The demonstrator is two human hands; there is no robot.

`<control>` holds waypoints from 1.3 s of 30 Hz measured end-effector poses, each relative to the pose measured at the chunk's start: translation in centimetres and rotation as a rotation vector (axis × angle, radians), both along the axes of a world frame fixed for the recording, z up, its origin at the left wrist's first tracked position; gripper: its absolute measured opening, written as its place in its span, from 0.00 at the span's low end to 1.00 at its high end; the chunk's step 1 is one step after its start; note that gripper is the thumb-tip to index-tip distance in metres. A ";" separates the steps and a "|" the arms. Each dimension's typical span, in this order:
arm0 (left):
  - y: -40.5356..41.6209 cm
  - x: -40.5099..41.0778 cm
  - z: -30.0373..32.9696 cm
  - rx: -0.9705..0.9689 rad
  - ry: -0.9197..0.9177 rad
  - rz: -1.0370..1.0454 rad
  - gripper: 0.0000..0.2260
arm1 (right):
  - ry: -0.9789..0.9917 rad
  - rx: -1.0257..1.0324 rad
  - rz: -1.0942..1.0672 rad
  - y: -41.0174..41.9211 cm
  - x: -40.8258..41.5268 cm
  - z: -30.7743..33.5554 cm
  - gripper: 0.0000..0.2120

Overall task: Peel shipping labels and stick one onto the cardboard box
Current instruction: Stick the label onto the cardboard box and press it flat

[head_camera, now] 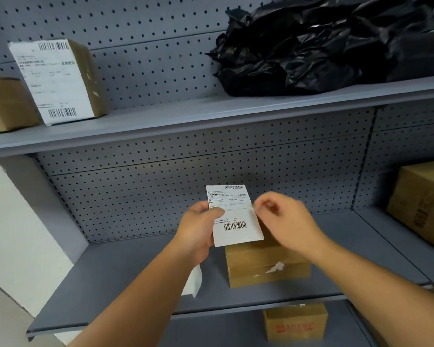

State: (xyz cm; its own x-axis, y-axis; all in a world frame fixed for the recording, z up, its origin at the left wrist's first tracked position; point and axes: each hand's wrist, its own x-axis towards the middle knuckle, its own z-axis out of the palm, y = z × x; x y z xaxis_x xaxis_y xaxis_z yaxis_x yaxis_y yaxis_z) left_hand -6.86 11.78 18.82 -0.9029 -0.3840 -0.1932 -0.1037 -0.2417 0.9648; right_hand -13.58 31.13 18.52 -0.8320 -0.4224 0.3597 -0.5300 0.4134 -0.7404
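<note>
A white shipping label (234, 216) with barcodes is held upright above the middle shelf. My left hand (198, 229) grips its left edge, thumb on the printed face. My right hand (283, 219) is at the label's right edge with fingers curled; its fingertips look pinched near that edge, though motion blur hides the contact. Below the label a small cardboard box (266, 266) stands on the shelf, with a torn white scrap stuck on its front face. A white sheet of paper (194, 281) hangs under my left wrist.
Grey metal shelves (135, 271) with pegboard backs. On the upper shelf stand a labelled box (58, 81), a plain brown box (8, 103) and black plastic bags (323, 43). A large carton (424, 204) sits at right; a small printed box (296, 321) is on the lower shelf.
</note>
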 end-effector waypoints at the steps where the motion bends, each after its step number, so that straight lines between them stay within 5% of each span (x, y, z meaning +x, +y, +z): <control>1: 0.4 -0.2 0.0 -0.004 0.008 -0.002 0.11 | -0.139 -0.018 -0.037 0.5 -0.9 0.1 0.07; 5: 2.5 -1.2 -0.1 -0.017 -0.003 -0.010 0.11 | -0.553 -0.113 -0.008 2.0 -3.3 0.3 0.11; 8: 4.2 -2.2 -0.2 0.012 -0.030 0.006 0.11 | -0.656 -0.140 0.040 2.9 -4.5 0.1 0.11; 20: 6.9 -5.2 -1.8 -0.138 -0.125 0.078 0.08 | -0.531 -0.035 0.038 5.9 -8.4 -0.3 0.08; 25: 4.0 -5.7 -3.1 -0.802 -0.188 0.176 0.10 | -0.585 -0.054 -0.028 6.7 -10.4 -0.7 0.06; 29: 2.4 -5.4 -4.8 -1.103 -0.248 0.122 0.15 | -0.639 -0.043 -0.057 6.6 -11.4 -1.2 0.06; 39: 0.2 -5.7 -7.9 -1.088 -0.265 0.066 0.17 | -0.689 -0.011 -0.077 3.6 -11.4 -2.6 0.10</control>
State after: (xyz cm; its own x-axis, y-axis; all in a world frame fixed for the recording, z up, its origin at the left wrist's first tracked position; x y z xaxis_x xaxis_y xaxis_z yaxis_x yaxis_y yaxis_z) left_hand -12.54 11.95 10.94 -0.8547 -0.5111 0.0908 -0.3555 0.7037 0.6152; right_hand -24.96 34.74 15.93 -0.8996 -0.3524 -0.2580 0.0933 0.4219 -0.9018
